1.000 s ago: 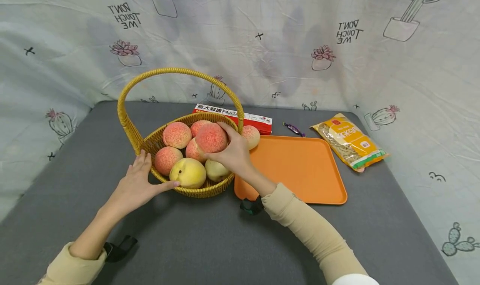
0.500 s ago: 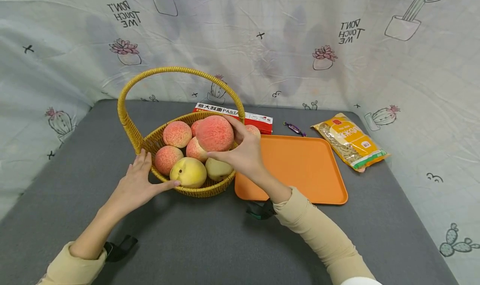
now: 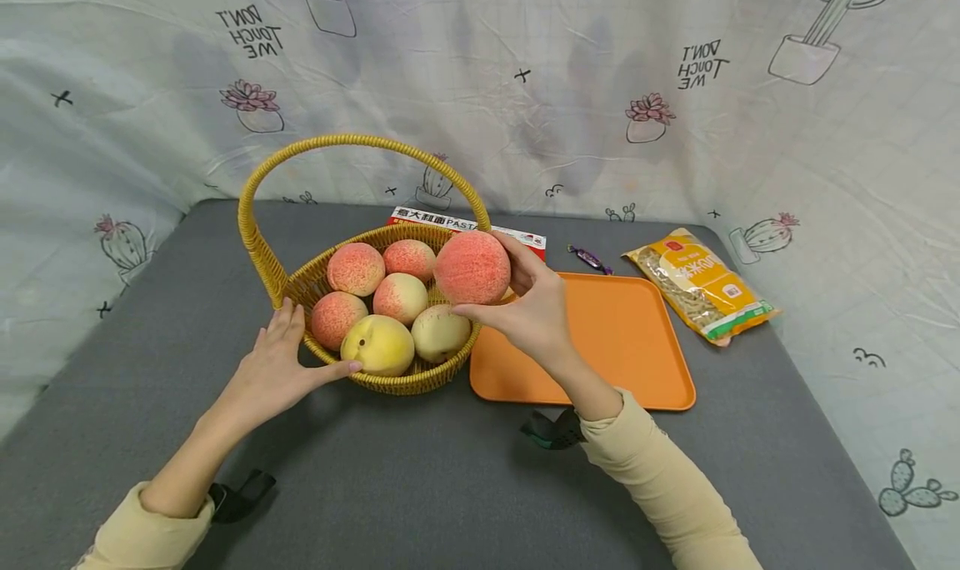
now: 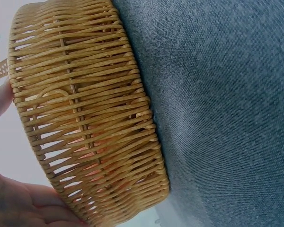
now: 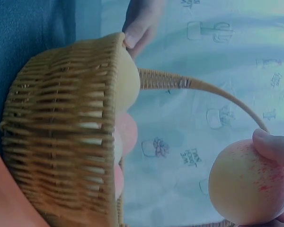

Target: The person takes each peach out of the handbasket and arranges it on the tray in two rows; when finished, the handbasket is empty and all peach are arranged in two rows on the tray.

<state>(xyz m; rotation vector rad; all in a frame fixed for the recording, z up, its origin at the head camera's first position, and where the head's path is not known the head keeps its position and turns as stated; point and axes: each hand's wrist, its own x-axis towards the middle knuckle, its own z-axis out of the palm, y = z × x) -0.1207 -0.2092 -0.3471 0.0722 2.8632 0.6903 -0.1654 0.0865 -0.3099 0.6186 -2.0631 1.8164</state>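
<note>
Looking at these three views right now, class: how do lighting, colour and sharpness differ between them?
Head view: even, soft light, natural colours, sharp on the peach, edges bowed by a wide lens. Left wrist view: close, crisp wicker basket, washed-out white behind it. Right wrist view: strong blue cast, dim, peach slightly soft.

We read "PASTA" after Chinese characters on the red box (image 3: pixel 480 226), frame centre. Backdrop cloth (image 3: pixel 480 78) shows mirrored "DON'T TOUCH ME", upper left and upper right.
</note>
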